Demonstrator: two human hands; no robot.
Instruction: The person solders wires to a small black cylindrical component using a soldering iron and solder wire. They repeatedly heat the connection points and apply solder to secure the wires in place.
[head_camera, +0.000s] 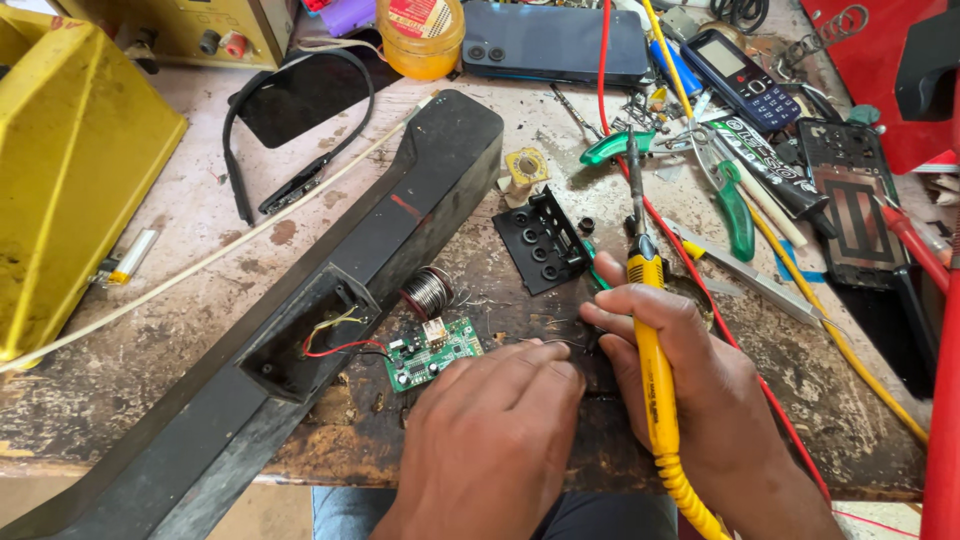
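The right hand (680, 370) grips a yellow soldering iron (650, 350) pen-style, tip up and away from the board (432, 352). The left hand (490, 430), just right of the board, pinches a thin wire (545, 342); solder spool (427, 292) above the board, black casing (300, 300) to its left.

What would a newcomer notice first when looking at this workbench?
Probably the two hands at the bottom centre: the right hand holds a yellow-handled soldering iron, and the left hand rests beside a small green circuit board. Next, the long black plastic housing lying diagonally across the worn wooden table, with thin wires running from its opening to the board.
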